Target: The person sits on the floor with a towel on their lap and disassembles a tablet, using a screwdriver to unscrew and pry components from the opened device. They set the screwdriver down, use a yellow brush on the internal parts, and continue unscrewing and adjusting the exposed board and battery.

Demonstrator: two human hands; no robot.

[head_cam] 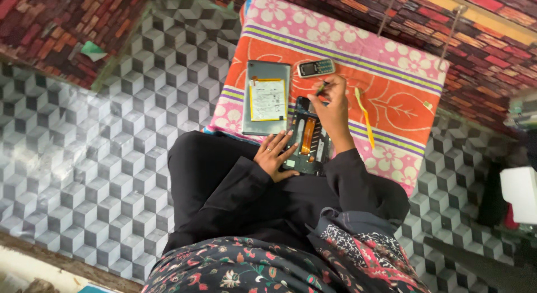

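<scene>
While the opened tablet body (306,139) lies at the near edge of the floral cloth (391,86), its back cover (267,97) already rests detached beside it toward the cloth's left edge, so disassembly appears partly done; internal parts remain fitted. Left hand (274,155) rests flat, fingers spread, on the body's near-left corner. Right hand (331,105) pinches a thin dark tool (321,90) between pressed fingertips over the far end. A small keypad phone (316,67) and yellow toothbrush (364,116) lie nearby.

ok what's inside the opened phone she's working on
Inside the opened phone an orange strip runs lengthwise beside dark parts. The right hand hides its top end, and the left hand's fingers hide one edge.
</scene>
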